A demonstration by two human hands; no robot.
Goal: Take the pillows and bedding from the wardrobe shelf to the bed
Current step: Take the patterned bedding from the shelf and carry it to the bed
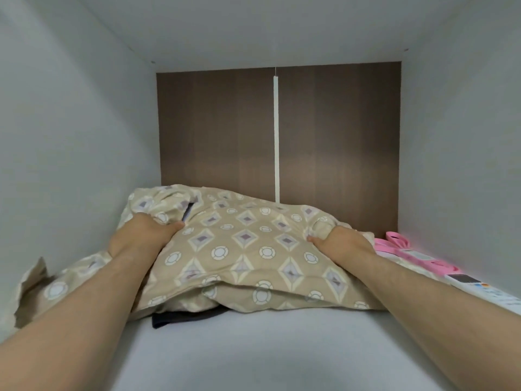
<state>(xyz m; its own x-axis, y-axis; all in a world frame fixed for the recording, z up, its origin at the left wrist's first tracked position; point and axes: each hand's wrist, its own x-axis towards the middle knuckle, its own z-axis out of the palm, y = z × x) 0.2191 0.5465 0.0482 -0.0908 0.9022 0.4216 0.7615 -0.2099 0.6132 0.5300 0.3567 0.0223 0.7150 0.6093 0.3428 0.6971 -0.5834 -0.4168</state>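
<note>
A beige pillow [248, 249] with a diamond and circle pattern lies on the white wardrobe shelf [253, 348], deep inside the compartment. My left hand [141, 235] grips its far left corner, fingers dug into the cloth. My right hand [342, 242] grips its far right corner the same way. Both forearms reach in over the shelf. More cloth of the same pattern [56, 289] trails off to the left under my left arm. A dark fabric piece [180, 317] pokes out from beneath the pillow's front edge.
A pink strap or hanger [408, 249] and a white remote control [485, 289] lie along the right wall. The back panel [220, 131] is brown wood with a white vertical strip [276, 131]. White side walls and a white ceiling close in the compartment.
</note>
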